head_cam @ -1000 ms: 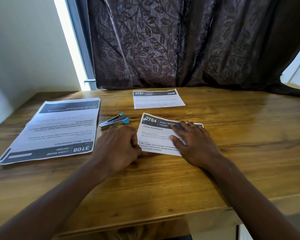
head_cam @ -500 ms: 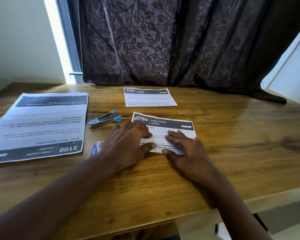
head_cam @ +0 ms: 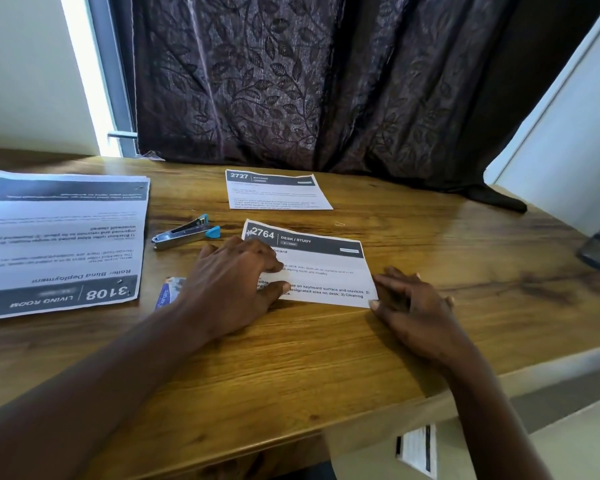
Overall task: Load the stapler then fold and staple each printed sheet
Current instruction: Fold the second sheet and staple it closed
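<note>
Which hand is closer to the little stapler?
Left. The left hand presses the 2764 sheet just beside the stapler; the right hand sits at the sheet's far corner.

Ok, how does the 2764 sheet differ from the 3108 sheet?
The 2764 sheet looks folded and smaller, reads upright to the wearer, and has the left hand pressing it; the 3108 sheet lies full-size, upside down, untouched. Both carry dark header bands.

table point(head_cam: 326, 358): wood grain, glossy. stapler point(head_cam: 184, 233): shiny metal, blue plastic ends. printed sheets point(head_cam: 312, 268): matt paper. curtain point(head_cam: 291, 81): dark cloth, leaf pattern, slight sheen.
</note>
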A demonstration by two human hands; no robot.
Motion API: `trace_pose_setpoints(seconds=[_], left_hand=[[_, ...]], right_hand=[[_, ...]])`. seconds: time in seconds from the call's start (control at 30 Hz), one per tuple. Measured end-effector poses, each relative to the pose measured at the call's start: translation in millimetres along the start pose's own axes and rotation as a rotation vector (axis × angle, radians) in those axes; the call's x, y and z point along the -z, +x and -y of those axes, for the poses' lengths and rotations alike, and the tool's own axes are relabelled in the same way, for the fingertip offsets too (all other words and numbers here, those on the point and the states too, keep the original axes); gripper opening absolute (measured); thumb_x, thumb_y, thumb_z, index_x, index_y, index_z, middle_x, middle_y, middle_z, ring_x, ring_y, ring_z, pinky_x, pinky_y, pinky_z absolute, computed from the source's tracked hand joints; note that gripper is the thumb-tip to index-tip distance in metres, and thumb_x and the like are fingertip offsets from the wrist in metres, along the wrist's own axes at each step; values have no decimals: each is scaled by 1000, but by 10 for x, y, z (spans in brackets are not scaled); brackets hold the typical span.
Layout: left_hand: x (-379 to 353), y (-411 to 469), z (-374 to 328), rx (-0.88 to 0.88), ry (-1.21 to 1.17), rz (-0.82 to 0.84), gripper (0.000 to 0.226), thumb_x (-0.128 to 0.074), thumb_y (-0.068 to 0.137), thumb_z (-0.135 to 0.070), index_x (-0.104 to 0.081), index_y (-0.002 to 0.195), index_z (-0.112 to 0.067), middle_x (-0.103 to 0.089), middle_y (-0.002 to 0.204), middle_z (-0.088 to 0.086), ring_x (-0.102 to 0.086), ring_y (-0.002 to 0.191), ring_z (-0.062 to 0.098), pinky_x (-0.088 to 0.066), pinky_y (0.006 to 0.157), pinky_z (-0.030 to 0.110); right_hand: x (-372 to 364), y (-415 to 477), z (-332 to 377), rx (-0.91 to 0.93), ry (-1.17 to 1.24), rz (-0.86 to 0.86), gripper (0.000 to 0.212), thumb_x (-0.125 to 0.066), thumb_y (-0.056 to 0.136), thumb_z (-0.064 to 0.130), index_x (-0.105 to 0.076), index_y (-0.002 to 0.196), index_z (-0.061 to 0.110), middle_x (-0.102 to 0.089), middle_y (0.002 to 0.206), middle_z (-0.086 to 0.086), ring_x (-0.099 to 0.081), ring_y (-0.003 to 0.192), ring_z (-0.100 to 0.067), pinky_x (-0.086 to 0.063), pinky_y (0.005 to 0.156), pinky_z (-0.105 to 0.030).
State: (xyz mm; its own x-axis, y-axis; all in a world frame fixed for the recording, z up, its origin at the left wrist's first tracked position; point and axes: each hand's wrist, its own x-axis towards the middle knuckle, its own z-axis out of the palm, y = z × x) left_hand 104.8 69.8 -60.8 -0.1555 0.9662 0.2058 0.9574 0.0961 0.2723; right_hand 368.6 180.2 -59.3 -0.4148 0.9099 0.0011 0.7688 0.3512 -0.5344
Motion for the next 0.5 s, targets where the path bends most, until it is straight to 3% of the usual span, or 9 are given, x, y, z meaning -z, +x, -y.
trace_pose_setpoints(seconds=[0.07, 0.13, 0.23, 0.33, 0.5], left_hand=[[-9, -3, 1, -4, 2, -9, 54, -51, 93, -66, -56, 140, -39, -46, 152, -19, -35, 143, 11, -32, 109, 42], [-29, -9, -3, -15, 13, -24, 54, -50, 93, -66, -56, 139, -38, -47, 151, -18, -37, 141, 12, -33, 108, 41], [-56, -24, 1, -31, 34, -49, 54, -49, 94, -66, -57, 139, -37, -49, 149, -16, -39, 138, 12, -34, 105, 39], [-75, -30, -2, -41, 57, -62, 54, -46, 95, -66, -57, 139, -37, -50, 148, -15, -41, 137, 14, -35, 105, 39], [-81, -28, -16, -41, 68, -73, 55, -41, 95, -66, -58, 139, -36, -50, 147, -15, -42, 135, 14, -35, 106, 40]], right_hand=[[-22, 10, 43, -33, 3, -17, 55, -64, 94, 29, -48, 145, 42, -31, 162, 16, -10, 156, -16, 4, 122, -62], [-83, 33, 116, -69, -8, -87, 53, -61, 89, 23, -56, 138, 44, -48, 153, 16, -27, 152, -18, -1, 122, -61], [-182, 142, 300, -11, 9, -240, 39, -59, 91, 28, -63, 128, 36, -64, 134, 9, -53, 131, -20, -30, 117, -51], [-280, 410, 575, 164, 40, -274, 37, -59, 97, 29, -62, 133, 22, -62, 135, 3, -54, 126, -17, -42, 108, -34], [-504, 1017, 961, 343, -67, -116, 35, -55, 99, 40, -63, 128, 23, -60, 124, 3, -53, 119, -16, -47, 101, -39]])
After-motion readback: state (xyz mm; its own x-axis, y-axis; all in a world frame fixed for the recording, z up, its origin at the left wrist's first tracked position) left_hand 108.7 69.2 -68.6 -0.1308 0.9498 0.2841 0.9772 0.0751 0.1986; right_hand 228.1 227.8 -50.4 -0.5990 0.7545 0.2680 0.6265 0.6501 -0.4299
